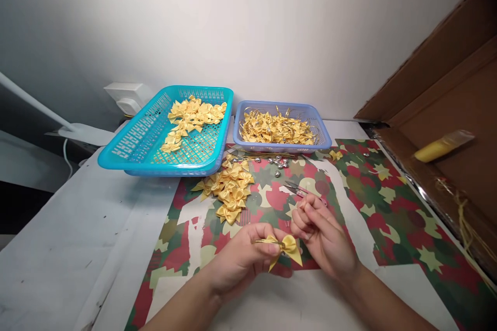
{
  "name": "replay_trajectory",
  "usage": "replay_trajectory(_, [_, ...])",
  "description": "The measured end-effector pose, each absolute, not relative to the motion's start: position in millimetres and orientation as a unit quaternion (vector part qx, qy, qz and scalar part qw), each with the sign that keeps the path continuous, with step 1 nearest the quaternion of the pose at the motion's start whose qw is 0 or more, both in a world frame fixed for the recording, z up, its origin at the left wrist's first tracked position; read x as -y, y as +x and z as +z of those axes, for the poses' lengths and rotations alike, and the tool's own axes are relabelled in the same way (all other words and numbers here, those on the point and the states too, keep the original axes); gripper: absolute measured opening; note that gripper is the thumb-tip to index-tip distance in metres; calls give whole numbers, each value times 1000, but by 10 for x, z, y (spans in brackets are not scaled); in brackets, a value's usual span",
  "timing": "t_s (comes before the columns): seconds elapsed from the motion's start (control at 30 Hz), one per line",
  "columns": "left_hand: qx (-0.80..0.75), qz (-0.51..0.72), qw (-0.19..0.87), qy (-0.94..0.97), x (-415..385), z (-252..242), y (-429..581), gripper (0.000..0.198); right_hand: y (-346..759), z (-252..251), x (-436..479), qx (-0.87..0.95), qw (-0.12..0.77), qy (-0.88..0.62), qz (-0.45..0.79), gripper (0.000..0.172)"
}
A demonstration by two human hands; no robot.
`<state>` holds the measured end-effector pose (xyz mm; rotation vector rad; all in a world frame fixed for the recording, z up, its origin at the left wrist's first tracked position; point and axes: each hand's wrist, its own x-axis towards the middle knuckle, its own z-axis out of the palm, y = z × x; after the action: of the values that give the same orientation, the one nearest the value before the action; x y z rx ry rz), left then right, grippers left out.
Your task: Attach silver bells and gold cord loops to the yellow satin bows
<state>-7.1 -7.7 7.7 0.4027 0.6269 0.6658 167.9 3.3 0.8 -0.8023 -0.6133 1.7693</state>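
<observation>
My left hand [243, 256] pinches a yellow satin bow [288, 246] with a thin gold wire sticking out to the left. Close beside it, my right hand [320, 230] has its fingers curled, fingertips near the bow; what they hold is too small to see. Small snips [295, 189] lie on the mat just beyond my right hand. A loose pile of yellow bows [229, 189] lies ahead of my left hand. Silver bells [278, 163] are scattered behind the snips.
A turquoise basket [132, 150] with bows stands at the back left, and a lilac basket [324, 137] with wired bows sits to its right. A patterned red-green mat [388, 201] covers the table. A cardboard box [446, 114] with a yellow tube [442, 146] is at right.
</observation>
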Motion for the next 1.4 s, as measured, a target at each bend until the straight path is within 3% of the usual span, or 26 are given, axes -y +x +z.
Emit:
replay_trajectory(0.23, [-273, 306, 896, 169, 121, 35, 4, 34, 1579, -58, -34, 283, 520, -339, 731, 23])
replay_trajectory(0.4, [-298, 337, 865, 223, 121, 27, 13, 34, 1630, -75, -72, 324, 564, -345, 677, 21])
replay_trajectory(0.53, [-346, 372, 816, 276, 94, 23, -28, 34, 1778, -12, 11, 461, 584, -352, 568, 25])
replay_trajectory(0.7, [-397, 396, 747, 356, 85, 104, -90, 31, 1875, 102, 131, 679, 502, -356, 400, 19])
replay_trajectory(0.83, [-454, 411, 622, 489, 103, 144, -140, 25, 1861, 159, 114, 735, 471, -378, 308, 24])
replay_trajectory(0.97, [-485, 419, 542, 544, 115, 122, -171, 23, 1844, 177, 82, 759, 446, -383, 281, 21])
replay_trajectory(1.4, [-479, 413, 551, 544, 125, 119, -189, 25, 1809, 168, 68, 774, 445, -369, 257, 22])
